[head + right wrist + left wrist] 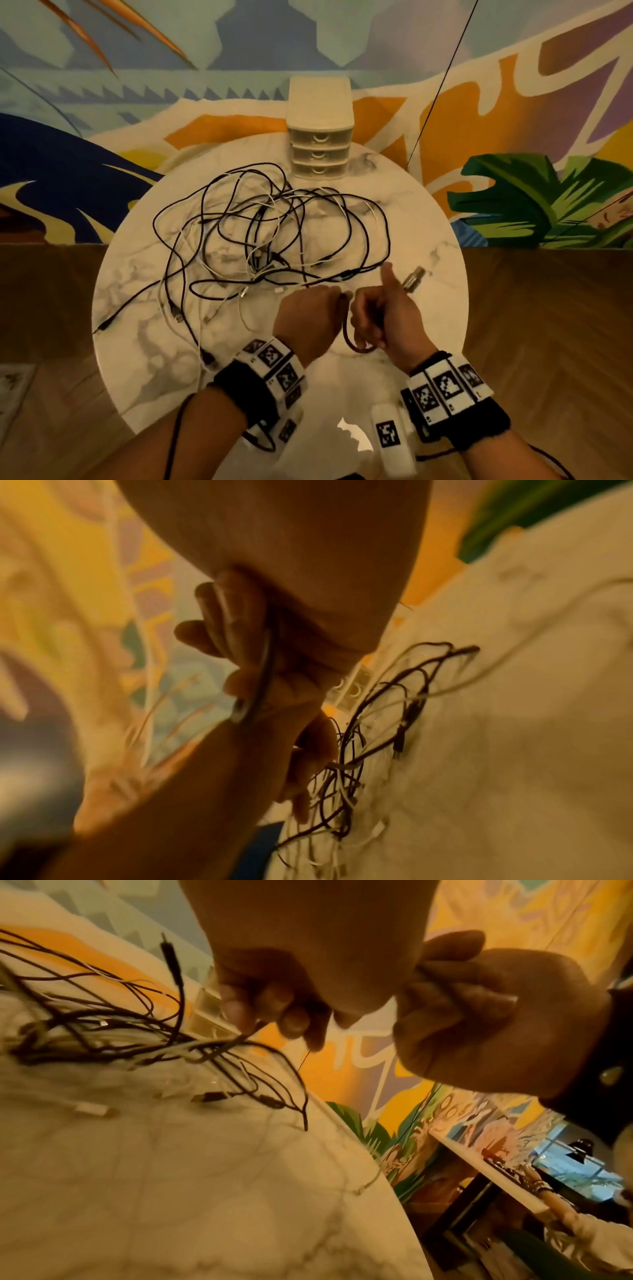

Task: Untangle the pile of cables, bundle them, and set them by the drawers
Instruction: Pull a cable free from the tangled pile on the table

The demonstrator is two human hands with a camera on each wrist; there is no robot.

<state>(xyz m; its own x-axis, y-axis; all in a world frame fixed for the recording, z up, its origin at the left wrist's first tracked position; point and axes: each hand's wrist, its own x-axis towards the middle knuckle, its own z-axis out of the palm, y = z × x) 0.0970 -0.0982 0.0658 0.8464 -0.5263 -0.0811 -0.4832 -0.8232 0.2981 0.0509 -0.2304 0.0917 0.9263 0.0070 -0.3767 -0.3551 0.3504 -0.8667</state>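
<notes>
Here, both my hands work at the near edge of the round marble tabletop (428, 274), around 6 o'clock from its middle. My left hand (308, 318) has its fingers curled in a closed grip on a dark reddish cable (346, 337), pinching it near a metal plug tip that shows between my two hands. My right hand (383, 322) is closed round the same cable too, thumb sticking up toward 12 o'clock, and a short loop of the cable hangs below and between my fists. In the left wrist view the left fingers (291, 1020) bunch downward over a thin strand, with the right hand (479, 1023) fisted just beside them. In the right wrist view the cable (265, 674) runs along my curled right fingers (232, 631); that picture is blurred, so finer detail I cannot tell. The pile of cables (267, 233), black and white strands looped over one another, sprawls across the middle of the tabletop and out toward 9 o'clock, with several loose plugs lying at its near-left fringe. The small white drawer unit (320, 137), three drawers stacked, stands at 12 o'clock on the far edge, just beyond the pile. A small metal connector (412, 282) lies on the marble just past my right thumb, at about 4 o'clock. A painted mural wall (137, 102) rises behind the tabletop.
</notes>
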